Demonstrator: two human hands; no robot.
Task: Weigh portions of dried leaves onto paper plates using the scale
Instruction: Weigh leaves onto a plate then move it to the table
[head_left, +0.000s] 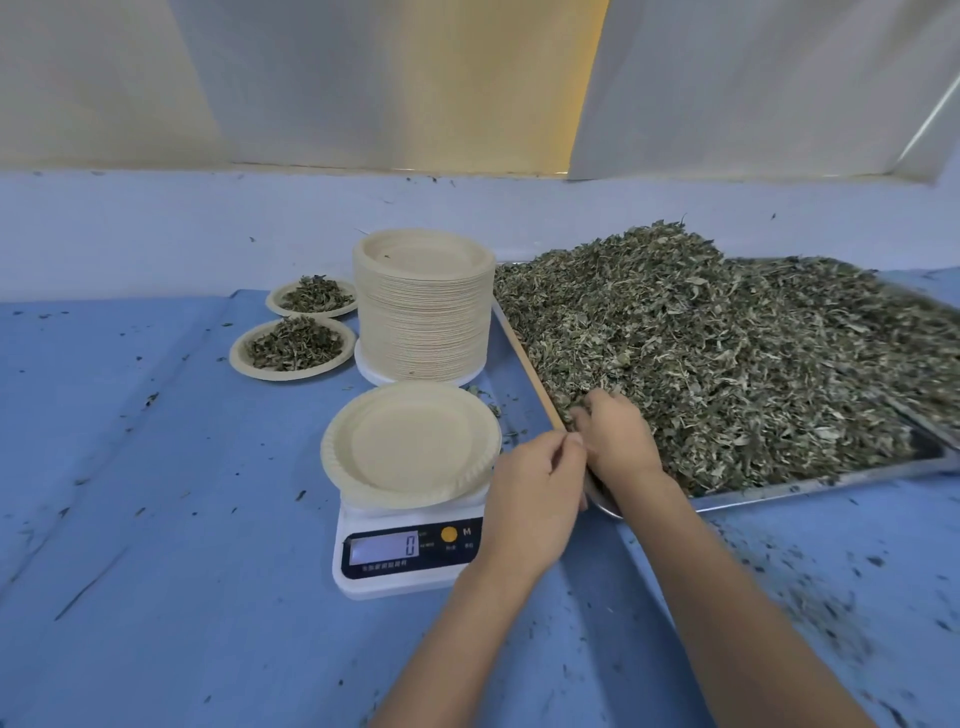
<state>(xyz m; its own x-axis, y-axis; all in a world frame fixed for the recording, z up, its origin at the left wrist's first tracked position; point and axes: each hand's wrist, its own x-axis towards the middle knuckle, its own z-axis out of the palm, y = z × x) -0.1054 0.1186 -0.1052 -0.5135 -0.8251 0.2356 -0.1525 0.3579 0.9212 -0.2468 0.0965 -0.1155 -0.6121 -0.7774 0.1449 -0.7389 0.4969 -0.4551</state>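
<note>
An empty paper plate (410, 447) sits on a white digital scale (405, 556) whose display reads 0. To its right a large metal tray (810, 486) holds a heap of dried green leaves (727, 358). My right hand (615, 434) reaches into the near left corner of the heap, its fingers curled down into the leaves. My left hand (535, 501) hovers beside the tray's corner, just right of the scale, with fingers curled; whether it holds anything is unclear. A tall stack of paper plates (423, 306) stands behind the scale.
Two filled plates of leaves (293, 348) (314, 297) lie left of the stack. Leaf crumbs are scattered over the blue table cover (156, 493), thickest at the right front. A pale wall and white sheets rise behind the table.
</note>
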